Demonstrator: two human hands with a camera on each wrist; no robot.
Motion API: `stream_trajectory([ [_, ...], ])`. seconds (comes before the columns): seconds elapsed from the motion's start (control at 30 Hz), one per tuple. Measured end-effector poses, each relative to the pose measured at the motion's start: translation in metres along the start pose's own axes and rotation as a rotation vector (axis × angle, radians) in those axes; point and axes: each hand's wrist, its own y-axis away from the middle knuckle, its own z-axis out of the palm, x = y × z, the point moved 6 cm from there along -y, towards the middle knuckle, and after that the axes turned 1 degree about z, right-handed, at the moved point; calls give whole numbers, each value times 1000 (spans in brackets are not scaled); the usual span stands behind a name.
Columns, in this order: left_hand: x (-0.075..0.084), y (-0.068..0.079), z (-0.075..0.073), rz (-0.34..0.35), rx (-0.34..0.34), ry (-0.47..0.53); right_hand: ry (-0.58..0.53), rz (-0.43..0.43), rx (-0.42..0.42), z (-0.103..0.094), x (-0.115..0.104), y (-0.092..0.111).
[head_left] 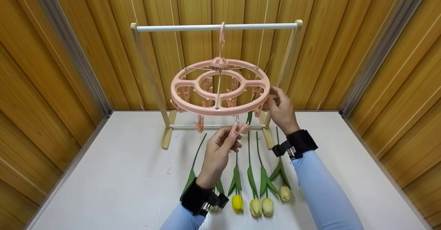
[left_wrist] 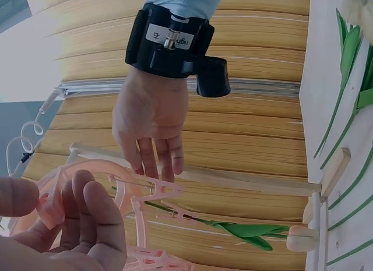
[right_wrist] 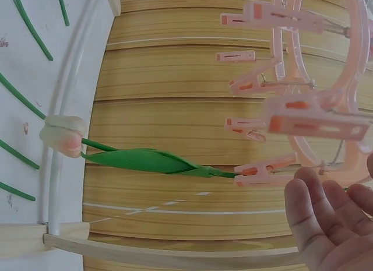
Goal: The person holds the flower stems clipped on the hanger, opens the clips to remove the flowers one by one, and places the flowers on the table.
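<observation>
A pink round clip hanger (head_left: 220, 112) hangs by its hook from the rack's white bar. My left hand (head_left: 217, 149) pinches one of its clothespins (left_wrist: 52, 204) at the near rim between thumb and fingers. Beside the right edge of the ring is my right hand (head_left: 284, 114), fingers loosely extended at the rim, as the left wrist view also shows. One tulip (right_wrist: 61, 136), whitish with a pink tinge, hangs bloom down, its stem in a clothespin (right_wrist: 265, 172). In the head view the ring and left hand hide most of it.
Several tulips lie on the white table (head_left: 120, 175), stems pointing at the rack, among them a yellow tulip (head_left: 237, 203) and a pale tulip (head_left: 267, 207). The rack's wooden foot (head_left: 166, 137) stands at the left. Wood-patterned walls (head_left: 193, 9) enclose the table.
</observation>
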Motion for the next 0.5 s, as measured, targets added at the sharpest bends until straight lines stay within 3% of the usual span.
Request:
stream_trajectory([
  [0.17, 7, 8, -10, 19, 9, 22, 14, 6, 11, -1, 4, 0],
  [0.37, 13, 12, -23, 44, 47, 65, -6, 111, -29, 0, 15, -2],
  [0.5, 17, 14, -33, 55, 83, 101, 20, 134, -52, 1, 18, -2],
])
